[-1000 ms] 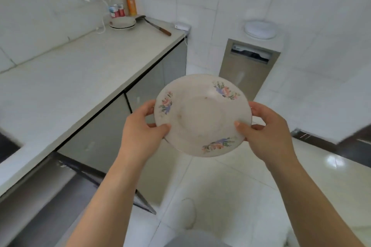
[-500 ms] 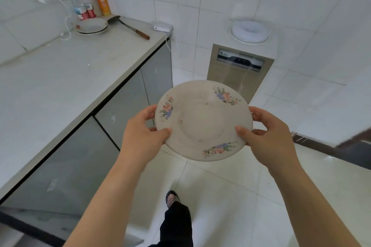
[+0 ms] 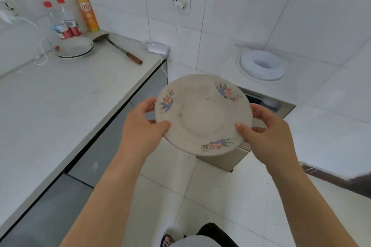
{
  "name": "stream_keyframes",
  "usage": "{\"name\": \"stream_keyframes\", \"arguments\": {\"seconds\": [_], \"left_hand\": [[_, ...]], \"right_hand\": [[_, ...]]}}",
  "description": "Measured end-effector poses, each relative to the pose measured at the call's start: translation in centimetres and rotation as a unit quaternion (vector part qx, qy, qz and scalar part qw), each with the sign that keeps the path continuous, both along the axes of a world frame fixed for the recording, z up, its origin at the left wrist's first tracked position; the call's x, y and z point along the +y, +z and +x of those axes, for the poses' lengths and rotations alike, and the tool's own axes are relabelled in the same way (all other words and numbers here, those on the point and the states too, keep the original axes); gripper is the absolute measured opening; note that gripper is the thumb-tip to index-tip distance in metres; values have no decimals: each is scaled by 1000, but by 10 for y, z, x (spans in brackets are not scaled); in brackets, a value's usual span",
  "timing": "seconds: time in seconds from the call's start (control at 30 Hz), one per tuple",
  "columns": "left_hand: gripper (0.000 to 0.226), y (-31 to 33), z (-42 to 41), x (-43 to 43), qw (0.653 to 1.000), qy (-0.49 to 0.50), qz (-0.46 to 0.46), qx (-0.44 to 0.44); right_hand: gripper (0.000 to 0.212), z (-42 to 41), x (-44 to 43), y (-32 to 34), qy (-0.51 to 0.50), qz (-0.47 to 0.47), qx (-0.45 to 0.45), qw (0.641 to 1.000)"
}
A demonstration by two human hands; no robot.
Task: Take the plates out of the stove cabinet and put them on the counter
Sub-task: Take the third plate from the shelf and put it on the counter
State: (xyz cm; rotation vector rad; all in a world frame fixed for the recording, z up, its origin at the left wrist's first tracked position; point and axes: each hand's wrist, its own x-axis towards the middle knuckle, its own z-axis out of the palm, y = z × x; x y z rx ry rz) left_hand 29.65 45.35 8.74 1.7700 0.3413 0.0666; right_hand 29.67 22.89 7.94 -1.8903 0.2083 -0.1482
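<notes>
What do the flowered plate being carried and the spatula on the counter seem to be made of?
The flowered plate: probably glazed ceramic, possibly melamine; smooth white surface, soft sheen, printed flower sprays. The spatula: dull grey blade and shaft look like metal; brown handle looks like wood.

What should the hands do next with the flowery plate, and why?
Probably swing the round white plate with flower prints leftward over the pale grey counter. The left hand and right hand grip its opposite sides, but it hangs above the floor beside the counter's edge. The stacked white plates at the far end hint where it belongs.
</notes>
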Motion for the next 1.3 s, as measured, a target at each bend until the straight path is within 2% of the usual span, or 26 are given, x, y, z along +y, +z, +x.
{"name": "stream_keyframes", "arguments": {"seconds": [0.2,0.43,0.67,0.93,1.17,1.3], "left_hand": [[55,-4,78,8,998,53,-5,-13],[57,11,184,28,992,115,47,-26],[61,9,261,48,984,175,29,-20],[61,-8,309,133,956,292,39,15],[54,-5,361,219,945,326,33,8],[57,-2,378,263,939,342,34,3]], "right_hand": [[45,97,8,-8,33,28,8,999],[49,235,34,1,97,26,-12,995],[46,341,63,-1,152,38,-2,988],[42,427,166,-14,269,41,24,962],[42,497,265,-7,309,10,26,951],[43,522,315,-3,321,-3,12,947]]}}
